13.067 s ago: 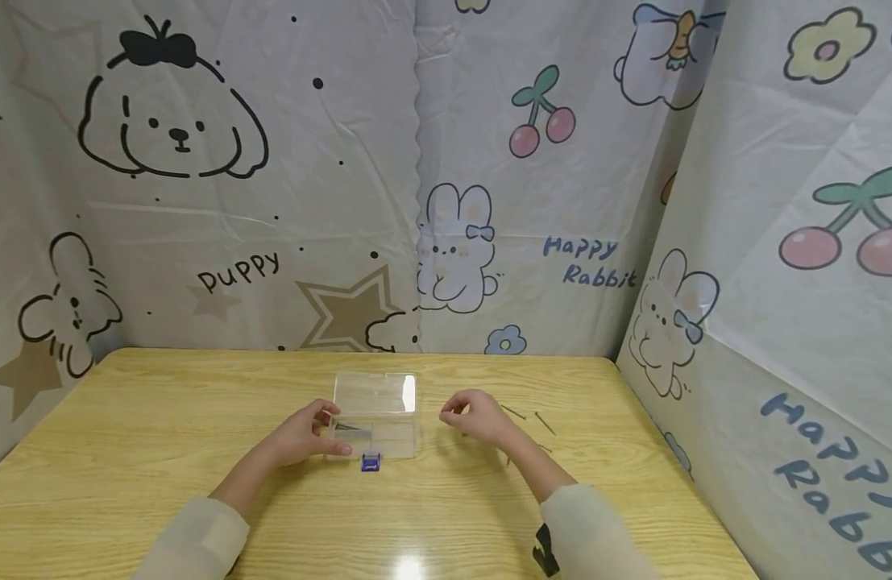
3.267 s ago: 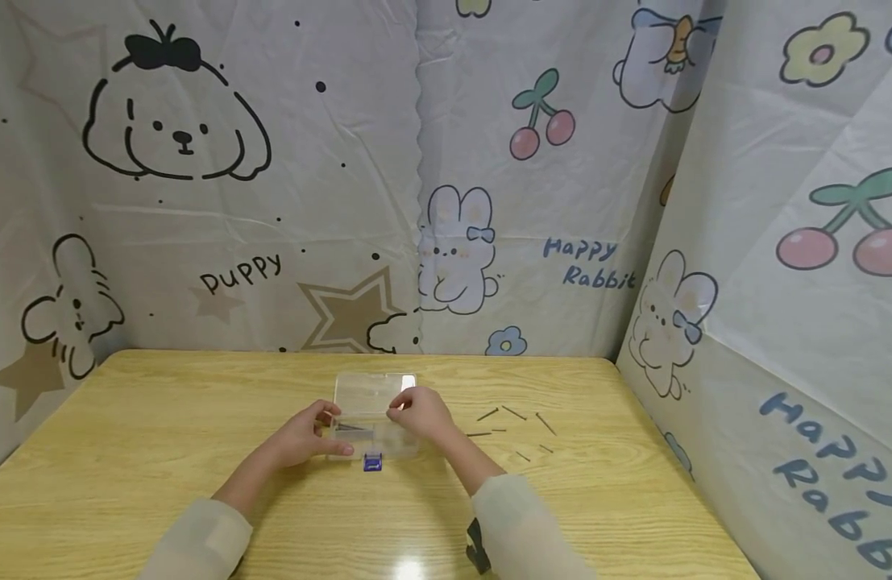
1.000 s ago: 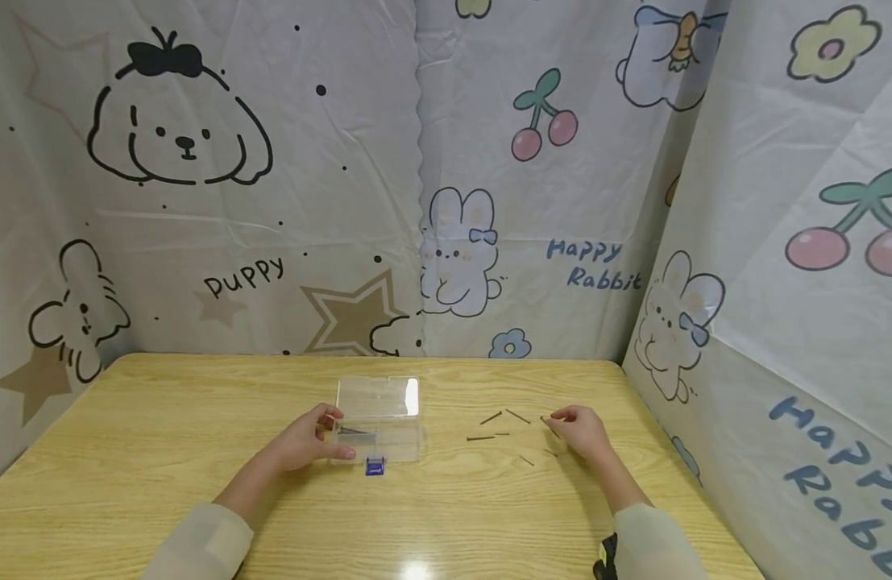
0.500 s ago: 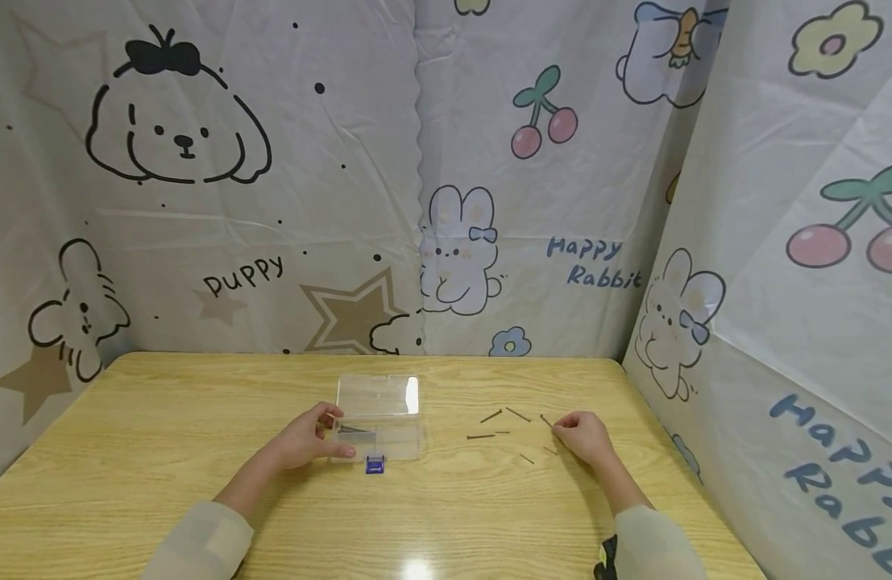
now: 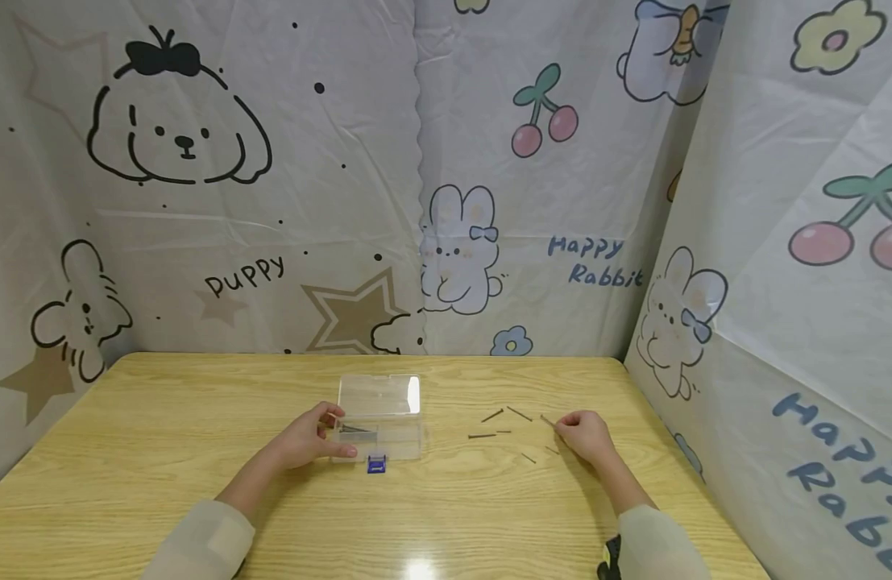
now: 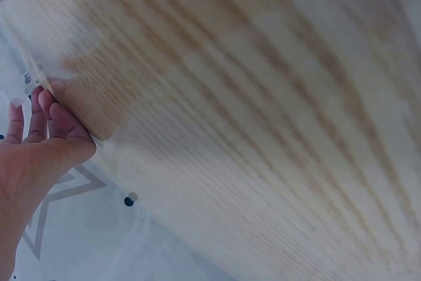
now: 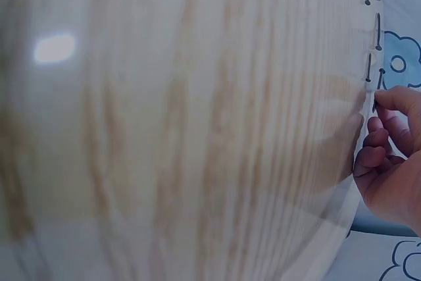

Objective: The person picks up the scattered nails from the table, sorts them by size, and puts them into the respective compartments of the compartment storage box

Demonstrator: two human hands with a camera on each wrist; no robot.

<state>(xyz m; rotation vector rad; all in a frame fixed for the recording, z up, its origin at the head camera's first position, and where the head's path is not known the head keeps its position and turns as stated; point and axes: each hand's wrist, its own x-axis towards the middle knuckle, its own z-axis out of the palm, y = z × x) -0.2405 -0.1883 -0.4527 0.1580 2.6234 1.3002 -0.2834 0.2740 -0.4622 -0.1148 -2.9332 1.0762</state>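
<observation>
1. The left hand (image 5: 300,439) grips the left end of the clear box (image 5: 400,443), thumb in front.
2. The box stands on the table (image 5: 184,403), lid (image 5: 376,395) raised, some nails (image 5: 354,429) in its left compartment.
3. Loose nails (image 5: 482,437) lie scattered right of it.
4. The right hand (image 5: 587,435) pinches another nail (image 5: 548,420) by one end.

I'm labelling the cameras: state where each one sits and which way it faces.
Head: on the head, facing forward-down at table, box and nails; left hand, right hand, sleeves show.
Left wrist: on that wrist, facing across the table; left hand shows.
Right wrist: likewise on its wrist; right hand shows.
Shared, head and right wrist: right hand, nails.
</observation>
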